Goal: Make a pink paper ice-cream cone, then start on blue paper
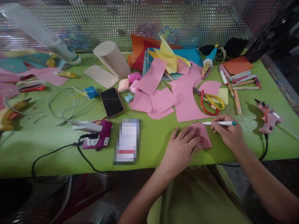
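My left hand [183, 144] lies flat with fingers spread over a small piece of pink paper [206, 139] near the table's front edge, covering its left part. Between the fingers of my right hand [227, 132] is a white marker [219, 123] with a teal end. Its tip points left, over the upper edge of that paper; whether it touches is too small to tell. Just beyond lie scissors [211, 104] with red and yellow handles, on a larger cut pink sheet [184, 99].
More pink pieces [163, 99] and folded coloured paper [173, 59] lie behind. Several markers [243, 77] are at the right, above a pink glue gun [267, 119]. At left are a dark phone [112, 102], a blurred-out phone [127, 141], a purple power strip [102, 133] with cables, and a paper roll [112, 59].
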Motion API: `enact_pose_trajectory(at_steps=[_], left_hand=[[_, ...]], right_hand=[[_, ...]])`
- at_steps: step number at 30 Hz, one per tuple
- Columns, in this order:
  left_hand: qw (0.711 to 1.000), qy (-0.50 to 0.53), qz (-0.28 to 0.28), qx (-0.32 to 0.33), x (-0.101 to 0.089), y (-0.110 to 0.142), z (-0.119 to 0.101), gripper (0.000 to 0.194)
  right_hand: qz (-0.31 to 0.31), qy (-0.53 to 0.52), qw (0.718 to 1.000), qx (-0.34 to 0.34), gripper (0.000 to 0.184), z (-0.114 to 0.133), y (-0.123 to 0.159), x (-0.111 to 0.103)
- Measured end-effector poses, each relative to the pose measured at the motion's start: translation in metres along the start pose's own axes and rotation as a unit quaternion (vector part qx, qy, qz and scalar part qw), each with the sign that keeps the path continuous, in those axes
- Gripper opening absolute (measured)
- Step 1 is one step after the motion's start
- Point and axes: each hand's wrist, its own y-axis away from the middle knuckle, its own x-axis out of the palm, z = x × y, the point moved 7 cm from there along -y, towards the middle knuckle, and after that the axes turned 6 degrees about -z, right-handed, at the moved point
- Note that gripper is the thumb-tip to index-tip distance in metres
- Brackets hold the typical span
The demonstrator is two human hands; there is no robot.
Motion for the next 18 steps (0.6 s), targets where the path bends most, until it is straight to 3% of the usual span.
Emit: enact_pose_trajectory(at_steps=[18], left_hand=[[1.000,-0.005,0.006,-0.001,0.0008,0.0000,0.0004,0.033]], right_hand=[[0.011,0.015,1.000,0.024,0.014,-0.0057,0.0042,-0.0035]])
